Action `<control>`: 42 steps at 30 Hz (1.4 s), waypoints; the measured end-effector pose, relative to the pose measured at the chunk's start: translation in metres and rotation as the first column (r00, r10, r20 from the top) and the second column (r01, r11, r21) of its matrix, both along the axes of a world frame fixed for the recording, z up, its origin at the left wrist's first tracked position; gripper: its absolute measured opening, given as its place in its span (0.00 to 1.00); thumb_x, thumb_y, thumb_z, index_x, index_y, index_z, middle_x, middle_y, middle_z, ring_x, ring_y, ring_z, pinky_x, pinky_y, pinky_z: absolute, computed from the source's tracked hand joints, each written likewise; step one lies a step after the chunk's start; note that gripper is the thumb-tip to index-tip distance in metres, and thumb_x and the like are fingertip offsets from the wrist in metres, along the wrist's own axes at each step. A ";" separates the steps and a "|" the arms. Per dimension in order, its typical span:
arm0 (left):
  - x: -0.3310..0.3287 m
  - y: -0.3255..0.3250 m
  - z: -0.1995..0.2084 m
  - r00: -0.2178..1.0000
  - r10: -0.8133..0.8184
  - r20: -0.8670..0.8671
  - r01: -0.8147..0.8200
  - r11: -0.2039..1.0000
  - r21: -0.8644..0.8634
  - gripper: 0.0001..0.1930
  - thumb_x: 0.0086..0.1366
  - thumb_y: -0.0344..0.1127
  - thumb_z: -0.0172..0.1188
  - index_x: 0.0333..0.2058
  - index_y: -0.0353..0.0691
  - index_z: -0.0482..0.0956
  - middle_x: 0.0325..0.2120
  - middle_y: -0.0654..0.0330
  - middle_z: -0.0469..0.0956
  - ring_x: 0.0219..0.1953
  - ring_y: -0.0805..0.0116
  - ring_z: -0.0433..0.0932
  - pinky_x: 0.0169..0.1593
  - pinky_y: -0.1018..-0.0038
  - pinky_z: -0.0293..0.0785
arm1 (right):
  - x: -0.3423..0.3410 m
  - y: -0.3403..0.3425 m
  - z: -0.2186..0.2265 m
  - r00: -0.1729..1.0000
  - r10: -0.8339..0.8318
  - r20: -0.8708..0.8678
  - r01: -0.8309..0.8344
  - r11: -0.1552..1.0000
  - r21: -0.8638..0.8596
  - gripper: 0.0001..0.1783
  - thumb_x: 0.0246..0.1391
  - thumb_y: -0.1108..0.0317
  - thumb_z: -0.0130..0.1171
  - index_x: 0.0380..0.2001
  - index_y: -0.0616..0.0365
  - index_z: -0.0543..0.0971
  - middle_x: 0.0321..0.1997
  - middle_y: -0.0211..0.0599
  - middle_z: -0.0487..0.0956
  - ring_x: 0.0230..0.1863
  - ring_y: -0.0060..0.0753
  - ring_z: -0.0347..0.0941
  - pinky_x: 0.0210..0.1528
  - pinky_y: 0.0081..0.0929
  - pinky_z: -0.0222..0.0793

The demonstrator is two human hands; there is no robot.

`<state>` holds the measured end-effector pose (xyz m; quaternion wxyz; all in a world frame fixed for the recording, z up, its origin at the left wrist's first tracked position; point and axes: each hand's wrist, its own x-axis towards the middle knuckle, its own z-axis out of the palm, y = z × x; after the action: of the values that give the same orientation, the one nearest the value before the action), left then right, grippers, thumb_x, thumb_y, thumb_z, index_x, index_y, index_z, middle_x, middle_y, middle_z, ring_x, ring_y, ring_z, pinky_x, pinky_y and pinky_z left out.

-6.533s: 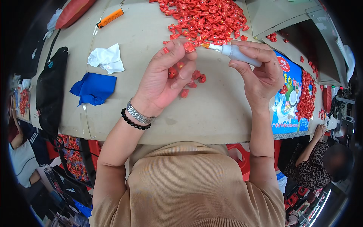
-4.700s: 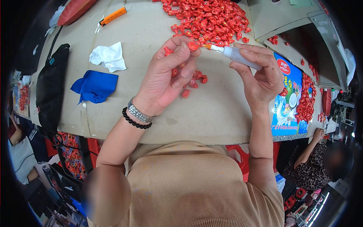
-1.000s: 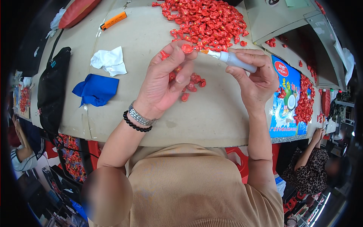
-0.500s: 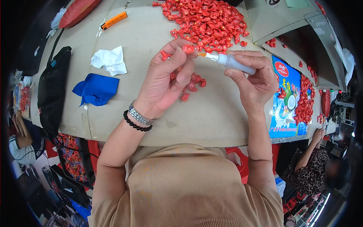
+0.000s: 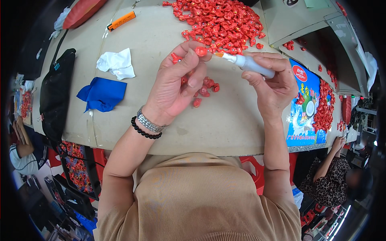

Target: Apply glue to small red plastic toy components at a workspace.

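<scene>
My left hand (image 5: 175, 80), with a metal watch and a black bead bracelet on its wrist, pinches a small red plastic piece (image 5: 201, 51) between thumb and fingers. Another red piece shows behind its knuckles. In my right hand (image 5: 273, 82) lies a pale, translucent squeeze bottle (image 5: 254, 66) with a brush tip (image 5: 220, 54), orange at the end, pointing left. A small gap separates that tip from the pinched piece. Several loose red pieces (image 5: 206, 87) lie on the table just beyond my left palm.
A big heap of red pieces (image 5: 225, 24) covers the far middle of the table (image 5: 177, 136). More lie on a blue printed sheet (image 5: 307, 106) at right, beside a grey metal housing (image 5: 297, 20). White tissue (image 5: 116, 63), blue cloth (image 5: 102, 95) and an orange box (image 5: 121, 21) lie left.
My right hand has shifted slightly right with the bottle, and the brush tip has drawn away from the red piece. My left hand has hardly moved.
</scene>
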<state>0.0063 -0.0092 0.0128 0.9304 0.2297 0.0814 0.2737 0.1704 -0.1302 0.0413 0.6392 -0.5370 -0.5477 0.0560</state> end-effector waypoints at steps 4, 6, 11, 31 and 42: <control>-0.002 0.007 0.000 1.000 0.016 0.010 -0.016 1.000 0.019 0.10 0.67 0.37 0.54 0.43 0.40 0.74 0.37 0.58 0.78 0.19 0.82 0.62 0.16 0.86 0.52 | -0.002 0.000 0.011 0.970 -0.013 -0.241 -0.011 0.995 -0.097 0.18 0.43 0.82 0.66 0.40 0.66 0.74 0.40 0.45 0.78 0.42 0.36 0.78 0.34 0.22 0.76; -0.004 0.014 0.001 0.999 0.029 0.023 -0.030 0.999 0.031 0.10 0.68 0.38 0.54 0.43 0.40 0.74 0.37 0.58 0.78 0.19 0.82 0.62 0.16 0.86 0.52 | -0.002 0.007 0.014 0.875 -0.035 -0.483 -0.059 0.982 -0.177 0.19 0.43 0.84 0.63 0.42 0.67 0.74 0.38 0.45 0.78 0.39 0.36 0.79 0.34 0.23 0.74; -0.008 0.031 0.001 0.992 0.072 0.101 -0.072 0.997 -0.008 0.11 0.68 0.40 0.52 0.42 0.39 0.75 0.37 0.60 0.78 0.21 0.82 0.64 0.16 0.87 0.52 | 0.000 0.013 -0.010 0.881 -0.034 -0.472 -0.150 0.925 -0.348 0.15 0.44 0.82 0.63 0.37 0.63 0.75 0.36 0.35 0.76 0.32 0.28 0.78 0.37 0.24 0.78; 0.018 0.062 -0.028 0.519 -0.251 0.817 0.361 0.931 0.056 0.09 0.69 0.38 0.51 0.41 0.41 0.75 0.35 0.60 0.75 0.21 0.77 0.63 0.19 0.84 0.58 | -0.004 0.013 -0.013 0.891 0.271 0.364 0.079 0.696 -0.713 0.16 0.32 0.70 0.71 0.29 0.58 0.80 0.29 0.37 0.77 0.31 0.42 0.73 0.35 0.33 0.68; -0.006 0.022 -0.005 0.991 -0.058 0.124 0.059 0.998 -0.004 0.11 0.69 0.39 0.51 0.41 0.37 0.75 0.31 0.60 0.77 0.19 0.81 0.61 0.16 0.86 0.51 | 0.015 0.013 -0.007 0.985 -0.009 -0.170 -0.127 0.625 -0.770 0.09 0.44 0.73 0.66 0.31 0.60 0.79 0.29 0.31 0.79 0.27 0.26 0.73 0.31 0.26 0.70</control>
<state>0.0007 0.0131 0.0075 0.9423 0.2108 0.0177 0.2595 0.1853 -0.1167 0.0347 0.3832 -0.7359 -0.4347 0.3501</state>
